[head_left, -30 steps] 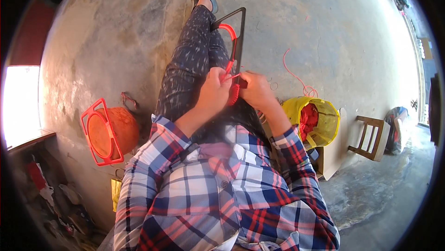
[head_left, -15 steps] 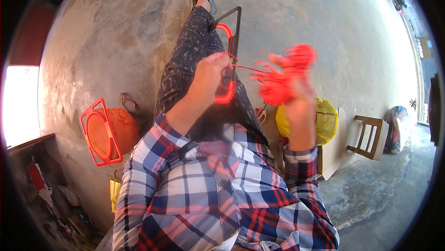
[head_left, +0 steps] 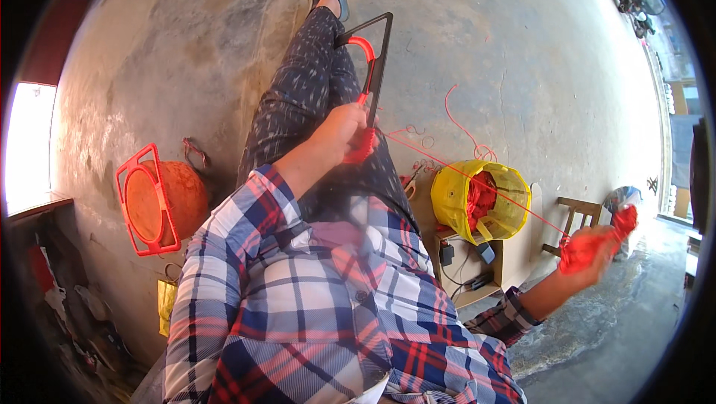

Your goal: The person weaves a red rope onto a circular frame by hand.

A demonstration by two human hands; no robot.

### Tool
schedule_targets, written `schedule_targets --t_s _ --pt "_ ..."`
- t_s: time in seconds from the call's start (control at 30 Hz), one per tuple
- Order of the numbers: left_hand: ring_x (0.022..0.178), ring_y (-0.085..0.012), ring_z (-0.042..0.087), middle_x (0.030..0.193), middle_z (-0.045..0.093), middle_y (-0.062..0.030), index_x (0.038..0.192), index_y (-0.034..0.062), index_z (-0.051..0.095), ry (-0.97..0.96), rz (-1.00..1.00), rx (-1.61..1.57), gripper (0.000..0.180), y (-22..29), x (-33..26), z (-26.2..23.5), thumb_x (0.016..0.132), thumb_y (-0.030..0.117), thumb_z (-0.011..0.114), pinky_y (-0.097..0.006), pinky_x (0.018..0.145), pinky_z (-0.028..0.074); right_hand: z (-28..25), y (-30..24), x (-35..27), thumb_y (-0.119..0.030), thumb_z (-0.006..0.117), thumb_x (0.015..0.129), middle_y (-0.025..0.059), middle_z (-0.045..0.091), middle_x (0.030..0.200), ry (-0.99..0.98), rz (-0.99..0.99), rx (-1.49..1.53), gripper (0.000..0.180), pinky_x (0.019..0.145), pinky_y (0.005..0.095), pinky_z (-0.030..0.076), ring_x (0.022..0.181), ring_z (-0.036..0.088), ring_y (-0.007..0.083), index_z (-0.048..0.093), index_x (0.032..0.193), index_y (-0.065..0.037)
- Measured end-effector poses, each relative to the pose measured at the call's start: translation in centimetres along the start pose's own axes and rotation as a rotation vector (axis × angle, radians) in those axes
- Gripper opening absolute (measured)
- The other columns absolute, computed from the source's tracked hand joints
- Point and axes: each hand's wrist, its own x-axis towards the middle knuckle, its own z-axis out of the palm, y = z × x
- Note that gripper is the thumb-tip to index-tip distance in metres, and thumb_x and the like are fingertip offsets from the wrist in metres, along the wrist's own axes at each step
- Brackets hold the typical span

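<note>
My left hand [head_left: 341, 129] is closed around a red frame [head_left: 365, 87] at its near end, holding it over my lap along the outstretched leg; a black frame piece [head_left: 379, 68] runs just beside it. My right hand [head_left: 589, 251] is flung well out to the right of that red frame, fingers clenched on a bundle of red cord [head_left: 605, 238]. A taut strand [head_left: 477, 180] runs from the frame straight to the bundle, passing over the yellow bucket [head_left: 485, 199] that holds more red cord. Judgement: mid pull-through, drawing a stitch or wrap tight. Next move likely needs the bundle brought back to the frame with tension kept, left grip steady. Left of the frame, an orange ball in a red holder [head_left: 153, 199] sits on the concrete floor [head_left: 186, 46]; a wooden stool [head_left: 578, 217] stands beyond the bucket.
</note>
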Motion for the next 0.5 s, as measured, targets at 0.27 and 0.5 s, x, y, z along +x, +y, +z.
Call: schedule_targets --t_s 0.27,0.5 --pt "0.087 -0.0212 0.059 0.095 0.059 -0.0101 0.096 0.003 0.06 0.357 0.845 0.691 0.019 -2.7 -1.9 0.4 0.081 0.013 0.064 -0.032 0.079 0.047 4.5 11.8 -4.0 -0.033 0.054 0.095 0.0052 0.06 0.085 -0.335 0.854 0.664 0.03 0.056 0.0304 0.049 0.068 0.059 0.0148 0.058 0.108 -0.006" --pt "0.114 -0.0256 0.054 0.122 0.058 -0.009 0.122 0.005 0.057 -0.243 0.784 0.511 0.039 -2.0 -7.6 3.5 0.086 0.015 0.067 -0.038 0.1 0.041 17.2 10.5 -15.0 -0.05 0.063 0.083 0.012 0.061 0.117 -0.826 1.115 0.525 0.07 0.091 0.0368 0.049 0.105 0.062 0.0249 0.048 0.132 -0.002"
